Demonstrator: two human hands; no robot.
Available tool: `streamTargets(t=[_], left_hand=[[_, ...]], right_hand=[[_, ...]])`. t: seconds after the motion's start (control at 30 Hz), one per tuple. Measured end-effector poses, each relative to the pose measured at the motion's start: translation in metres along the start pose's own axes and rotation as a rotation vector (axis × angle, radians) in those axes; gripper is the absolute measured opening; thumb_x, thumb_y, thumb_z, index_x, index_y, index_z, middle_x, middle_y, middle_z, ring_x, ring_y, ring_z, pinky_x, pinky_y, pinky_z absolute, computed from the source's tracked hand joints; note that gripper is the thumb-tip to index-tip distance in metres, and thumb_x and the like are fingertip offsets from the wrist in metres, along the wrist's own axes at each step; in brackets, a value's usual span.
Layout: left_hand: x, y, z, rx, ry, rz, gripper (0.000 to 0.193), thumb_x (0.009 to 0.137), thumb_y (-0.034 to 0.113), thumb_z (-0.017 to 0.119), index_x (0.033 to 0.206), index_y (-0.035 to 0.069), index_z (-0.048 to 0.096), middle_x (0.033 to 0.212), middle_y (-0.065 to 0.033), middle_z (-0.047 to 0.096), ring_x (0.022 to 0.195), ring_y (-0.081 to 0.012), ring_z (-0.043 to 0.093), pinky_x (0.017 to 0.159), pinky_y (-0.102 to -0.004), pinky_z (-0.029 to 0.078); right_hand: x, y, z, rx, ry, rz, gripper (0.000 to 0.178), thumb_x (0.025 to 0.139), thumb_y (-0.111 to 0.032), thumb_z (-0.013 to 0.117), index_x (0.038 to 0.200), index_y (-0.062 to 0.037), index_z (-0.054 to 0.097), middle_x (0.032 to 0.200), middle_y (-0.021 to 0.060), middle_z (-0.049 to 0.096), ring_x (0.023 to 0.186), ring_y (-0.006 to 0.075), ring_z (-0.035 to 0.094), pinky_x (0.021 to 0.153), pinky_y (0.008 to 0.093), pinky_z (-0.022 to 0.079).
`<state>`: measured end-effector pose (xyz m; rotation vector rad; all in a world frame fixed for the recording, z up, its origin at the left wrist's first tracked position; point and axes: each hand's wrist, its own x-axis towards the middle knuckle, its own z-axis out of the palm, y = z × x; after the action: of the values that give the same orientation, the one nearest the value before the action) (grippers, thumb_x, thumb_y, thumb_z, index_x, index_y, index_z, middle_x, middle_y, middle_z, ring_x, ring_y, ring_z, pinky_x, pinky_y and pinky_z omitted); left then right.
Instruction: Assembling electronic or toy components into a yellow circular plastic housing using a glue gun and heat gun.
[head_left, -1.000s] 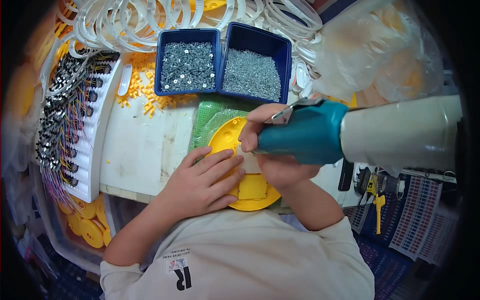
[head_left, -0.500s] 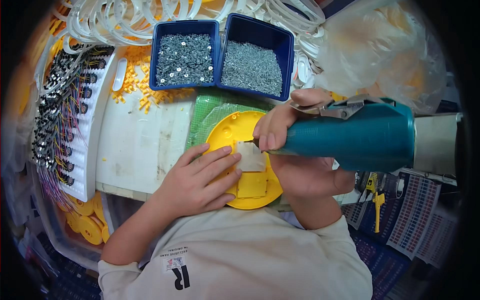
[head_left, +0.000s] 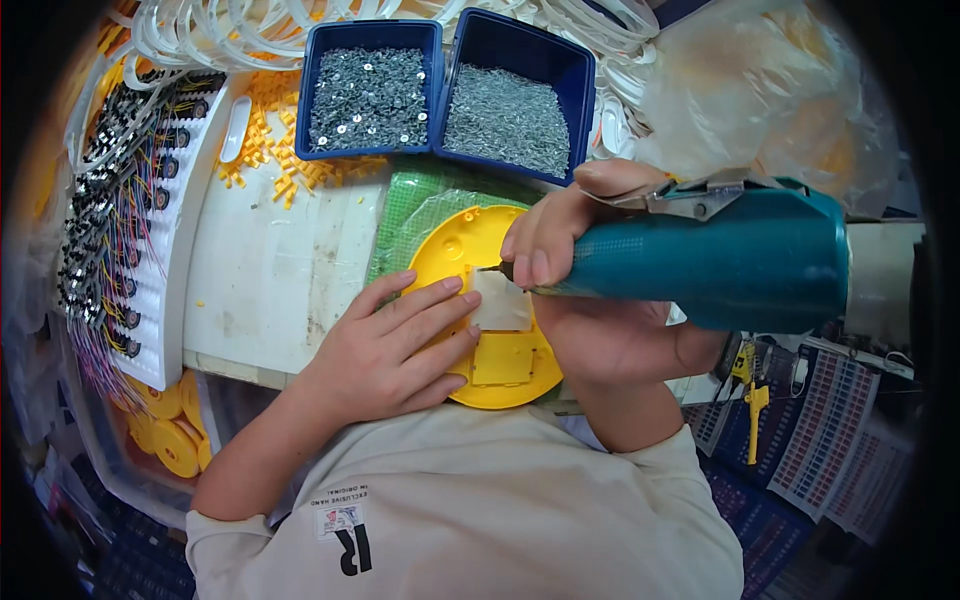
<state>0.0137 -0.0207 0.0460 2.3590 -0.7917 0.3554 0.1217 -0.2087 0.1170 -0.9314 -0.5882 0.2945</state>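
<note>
A round yellow plastic cover (head_left: 470,232) lies on the bench in front of me, with a pale rectangular plate (head_left: 503,306) set in its middle. My left hand (head_left: 392,350) rests flat on the cover's left side, fingers stretched out and apart, fingertips by the plate's edge. In my right hand (head_left: 600,335) is a teal power screwdriver (head_left: 725,262), held sideways with the fingers wrapped round its nose. Its thin bit points left at the plate's upper left corner. Whether a screw sits under the tip is too small to tell.
Behind the cover stand two blue bins, one with dark screws (head_left: 365,100), one with silver screws (head_left: 505,120). Small yellow parts (head_left: 285,165) lie scattered beside them. A white foam tray (head_left: 180,240) with wired components is at left. A plastic bag (head_left: 750,110) sits back right.
The whole view has shifted slightly, so bench things appear higher. The screwdriver's bit has moved a little left over the plate's corner. Both hands keep their hold and pose.
</note>
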Motion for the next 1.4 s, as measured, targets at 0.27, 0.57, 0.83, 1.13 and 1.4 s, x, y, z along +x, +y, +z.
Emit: streamTargets(t=[0.27,0.57,0.83,1.13,1.4], left_hand=[[-0.003,-0.001,0.002,-0.008,0.007,-0.004,0.038,0.091,0.037,0.074,0.119,0.012,0.073,0.139,-0.0087,0.067,0.132,-0.0257,0.063,0.114,-0.0480,0.042],[-0.002,-0.002,0.003,-0.013,0.021,0.010,0.042,0.089,0.036,0.074,0.123,0.011,0.073,0.137,-0.0093,0.068,0.128,-0.0265,0.065,0.114,-0.0498,0.042],[-0.004,-0.002,0.005,-0.031,0.058,-0.021,0.047,0.085,0.033,0.079,0.122,0.004,0.072,0.135,-0.0101,0.070,0.124,-0.0247,0.068,0.115,-0.0464,0.045],[-0.005,-0.004,0.006,-0.022,0.075,-0.015,0.048,0.084,0.033,0.080,0.121,0.002,0.073,0.134,-0.0104,0.070,0.124,-0.0245,0.068,0.115,-0.0459,0.046],[-0.011,-0.001,0.008,-0.042,0.071,-0.011,0.046,0.090,0.034,0.077,0.124,0.004,0.069,0.137,-0.0111,0.069,0.126,-0.0263,0.068,0.114,-0.0478,0.047]], right_hand=[[-0.002,-0.001,0.000,-0.062,0.019,0.166,0.088,0.091,-0.070,0.045,0.140,0.0028,0.051,0.090,0.0162,0.065,0.080,0.0256,0.060,0.082,0.0408,0.047],[-0.002,-0.005,0.002,-0.207,0.008,0.249,0.089,0.091,-0.072,0.053,0.137,0.0043,0.053,0.089,0.0155,0.066,0.078,0.0258,0.062,0.079,0.0406,0.050],[-0.027,-0.025,0.016,-0.112,0.009,0.040,0.089,0.086,-0.072,0.062,0.143,-0.0049,0.050,0.087,0.0090,0.065,0.077,0.0220,0.061,0.081,0.0393,0.050],[-0.042,-0.016,0.024,-0.104,-0.047,0.112,0.018,0.103,-0.018,0.059,0.108,-0.0012,0.063,0.089,0.0145,0.065,0.084,0.0253,0.062,0.090,0.0390,0.051],[-0.045,-0.003,0.011,-0.233,-0.224,0.034,0.070,0.098,-0.066,0.054,0.132,-0.0053,0.056,0.087,0.0146,0.065,0.077,0.0271,0.062,0.082,0.0451,0.048]])
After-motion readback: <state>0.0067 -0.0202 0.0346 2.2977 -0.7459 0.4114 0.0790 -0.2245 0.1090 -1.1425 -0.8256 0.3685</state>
